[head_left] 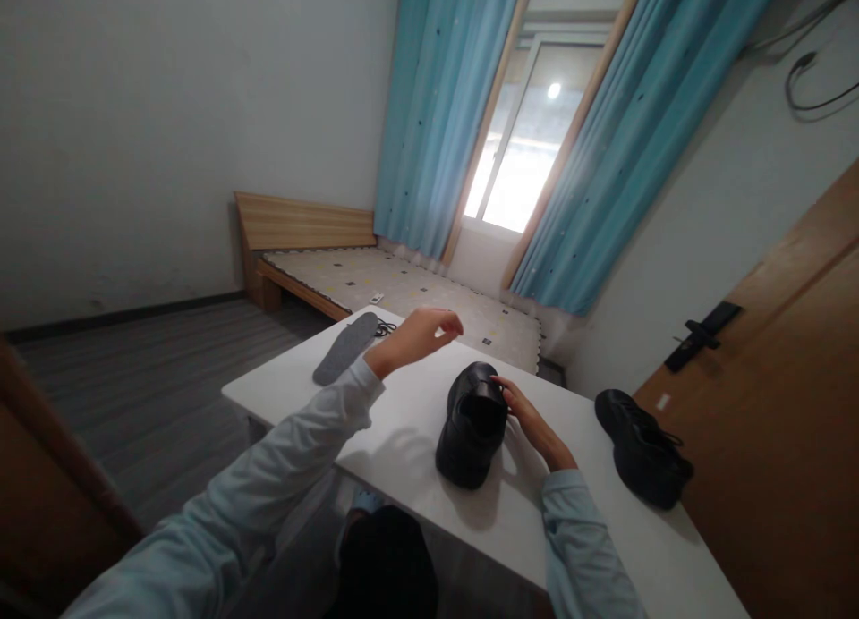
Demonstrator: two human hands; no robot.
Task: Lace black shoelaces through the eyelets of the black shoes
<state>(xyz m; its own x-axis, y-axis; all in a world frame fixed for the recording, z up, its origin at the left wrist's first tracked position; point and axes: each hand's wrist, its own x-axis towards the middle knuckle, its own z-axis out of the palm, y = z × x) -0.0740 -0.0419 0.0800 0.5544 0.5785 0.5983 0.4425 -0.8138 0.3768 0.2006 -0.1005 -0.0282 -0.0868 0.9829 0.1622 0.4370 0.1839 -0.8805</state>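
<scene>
A black lace-type shoe (472,427) stands on the white table in front of me, its heel toward me and its opening facing up. My right hand (527,413) is at the shoe's right side, fingers closed on the upper edge near the tongue. Above the table, left of the shoe, my left hand (422,331) hovers with loosely curled fingers and a gap at the thumb; I see nothing in it. A grey insole (345,346) lies on the table beyond my left wrist, and dark shoelaces (385,328) are beside it.
A second black shoe (644,449) sits at the table's right side, near a wooden door (771,360). The white table (395,422) has its near edge at my knees. Behind it is a bed (403,284) below a curtained window (530,136).
</scene>
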